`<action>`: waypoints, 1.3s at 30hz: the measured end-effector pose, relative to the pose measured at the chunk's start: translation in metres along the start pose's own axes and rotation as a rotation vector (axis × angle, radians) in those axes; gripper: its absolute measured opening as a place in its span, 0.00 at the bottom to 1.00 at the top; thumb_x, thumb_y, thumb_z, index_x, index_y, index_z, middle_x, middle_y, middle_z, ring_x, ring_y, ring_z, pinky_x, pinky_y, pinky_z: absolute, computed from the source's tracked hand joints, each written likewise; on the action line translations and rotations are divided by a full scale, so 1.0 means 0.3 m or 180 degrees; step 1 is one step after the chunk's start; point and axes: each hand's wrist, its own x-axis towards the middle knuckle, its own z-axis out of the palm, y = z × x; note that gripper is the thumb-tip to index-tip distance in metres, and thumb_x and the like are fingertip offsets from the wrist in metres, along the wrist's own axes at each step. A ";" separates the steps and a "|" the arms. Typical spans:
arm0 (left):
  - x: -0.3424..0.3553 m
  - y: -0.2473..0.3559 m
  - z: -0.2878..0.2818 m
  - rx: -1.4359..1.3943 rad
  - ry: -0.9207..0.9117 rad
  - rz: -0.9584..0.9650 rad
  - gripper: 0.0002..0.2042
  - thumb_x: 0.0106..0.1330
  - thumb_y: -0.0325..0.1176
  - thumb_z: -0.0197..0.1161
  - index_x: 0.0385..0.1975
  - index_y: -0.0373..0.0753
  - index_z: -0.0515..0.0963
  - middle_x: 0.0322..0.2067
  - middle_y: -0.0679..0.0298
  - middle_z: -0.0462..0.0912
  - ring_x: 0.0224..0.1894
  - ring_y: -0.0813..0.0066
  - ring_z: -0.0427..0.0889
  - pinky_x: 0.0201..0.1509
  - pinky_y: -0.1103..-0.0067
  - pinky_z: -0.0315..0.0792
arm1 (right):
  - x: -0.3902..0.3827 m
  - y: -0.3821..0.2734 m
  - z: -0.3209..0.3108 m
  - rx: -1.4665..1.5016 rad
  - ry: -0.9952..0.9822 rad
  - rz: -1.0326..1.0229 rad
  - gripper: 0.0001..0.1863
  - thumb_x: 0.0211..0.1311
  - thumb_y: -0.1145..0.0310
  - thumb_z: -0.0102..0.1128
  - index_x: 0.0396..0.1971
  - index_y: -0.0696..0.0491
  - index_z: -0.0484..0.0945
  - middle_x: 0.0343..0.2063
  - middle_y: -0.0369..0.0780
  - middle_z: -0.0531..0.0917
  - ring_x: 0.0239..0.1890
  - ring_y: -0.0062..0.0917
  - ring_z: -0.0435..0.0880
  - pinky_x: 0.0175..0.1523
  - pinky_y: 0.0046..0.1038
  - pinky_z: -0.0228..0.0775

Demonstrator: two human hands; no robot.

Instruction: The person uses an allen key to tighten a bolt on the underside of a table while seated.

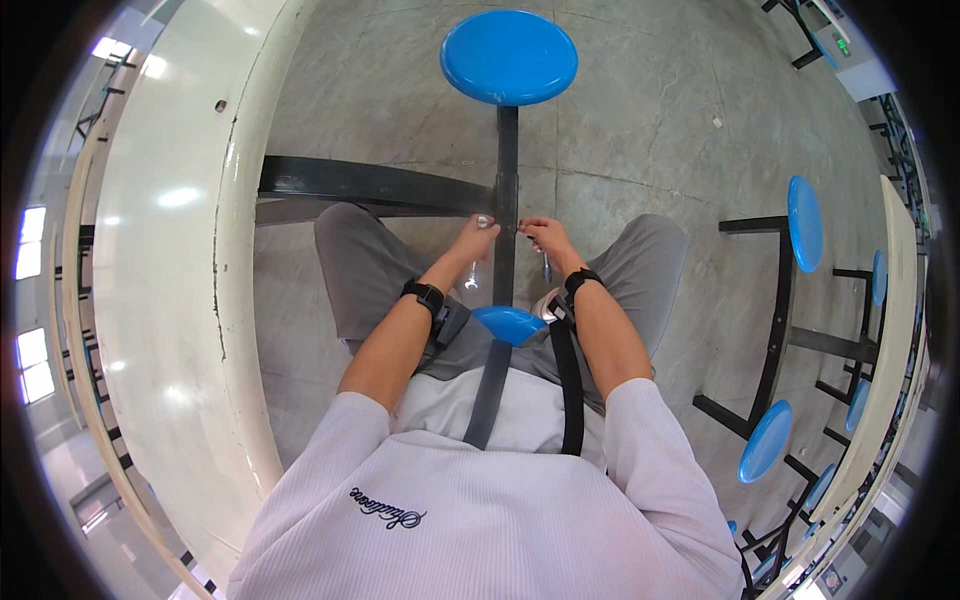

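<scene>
I sit astride a black steel bar (506, 155) between two round blue stools (508, 55), the nearer seat (505, 322) under me. My left hand (470, 245) is closed at the bar's left side on a small silver metal piece (483, 222); something clear or shiny below it is too indistinct to name. My right hand (550, 240) is closed at the bar's right side, its fingertips at a small dark piece, with a silver tool (547, 268) hanging from it. Whether the fingertips touch the bar is unclear.
A white tabletop (160, 300) runs along my left. A black crossbeam (370, 183) joins the bar from under it. On the right stand more blue stools (805, 222) on black frames beside a cream table (890, 300). Grey concrete floor (650, 120) lies around.
</scene>
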 end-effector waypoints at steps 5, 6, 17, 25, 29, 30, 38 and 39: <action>0.002 -0.003 -0.001 0.0042 -0.0022 -0.0001 0.17 0.63 0.38 0.53 0.48 0.37 0.64 0.31 0.63 0.70 0.17 0.79 0.68 0.19 0.80 0.66 | 0.002 0.001 -0.003 -0.0050 -0.0095 0.0071 0.12 0.54 0.67 0.57 0.36 0.57 0.78 0.27 0.34 0.80 0.20 0.14 0.69 0.24 0.16 0.59; 0.002 -0.002 -0.001 0.0045 -0.0026 -0.0005 0.17 0.63 0.38 0.53 0.48 0.37 0.64 0.31 0.63 0.70 0.17 0.79 0.68 0.19 0.80 0.66 | 0.002 0.001 -0.003 -0.0047 -0.0093 0.0074 0.12 0.54 0.67 0.57 0.36 0.57 0.78 0.27 0.34 0.80 0.20 0.14 0.69 0.24 0.16 0.59; 0.000 0.004 0.009 0.0048 -0.0042 0.0034 0.19 0.62 0.38 0.55 0.48 0.36 0.63 0.28 0.64 0.70 0.16 0.80 0.67 0.18 0.80 0.66 | 0.045 0.043 -0.014 -0.0517 -0.0155 0.0184 0.25 0.62 0.49 0.42 0.33 0.57 0.78 0.21 0.36 0.78 0.19 0.17 0.69 0.22 0.20 0.58; -0.006 0.000 -0.002 0.0005 -0.0001 0.0055 0.19 0.61 0.37 0.55 0.49 0.35 0.63 0.28 0.63 0.70 0.16 0.80 0.68 0.18 0.81 0.66 | 0.027 0.023 0.008 -0.0050 -0.0110 0.0222 0.25 0.62 0.49 0.43 0.32 0.58 0.77 0.21 0.39 0.78 0.19 0.18 0.71 0.20 0.19 0.57; -0.014 0.009 0.000 0.0051 -0.0066 0.0101 0.19 0.62 0.38 0.54 0.50 0.36 0.63 0.28 0.63 0.70 0.16 0.79 0.68 0.19 0.81 0.66 | 0.035 0.027 0.006 -0.0397 -0.0085 0.0122 0.22 0.60 0.51 0.46 0.33 0.58 0.75 0.21 0.41 0.78 0.18 0.18 0.71 0.19 0.20 0.56; -0.016 0.009 -0.002 0.0055 -0.0065 0.0101 0.19 0.62 0.38 0.54 0.50 0.36 0.63 0.28 0.63 0.70 0.16 0.79 0.68 0.19 0.81 0.66 | 0.037 0.025 0.005 -0.0393 -0.0086 0.0120 0.22 0.60 0.51 0.46 0.33 0.58 0.75 0.21 0.41 0.78 0.18 0.18 0.71 0.19 0.20 0.56; -0.028 0.022 -0.004 0.0010 -0.0054 0.0025 0.19 0.62 0.38 0.53 0.50 0.36 0.63 0.30 0.63 0.71 0.17 0.80 0.68 0.20 0.81 0.65 | 0.038 0.032 0.012 -0.0158 0.0068 0.0077 0.22 0.58 0.53 0.47 0.34 0.60 0.75 0.17 0.40 0.79 0.12 0.22 0.68 0.18 0.24 0.59; -0.026 0.022 -0.004 0.0014 -0.0055 0.0028 0.19 0.62 0.38 0.53 0.50 0.36 0.63 0.30 0.63 0.71 0.17 0.80 0.68 0.20 0.81 0.65 | 0.040 0.031 0.014 -0.0155 0.0070 0.0074 0.22 0.58 0.53 0.47 0.34 0.60 0.75 0.17 0.40 0.79 0.12 0.22 0.68 0.18 0.24 0.59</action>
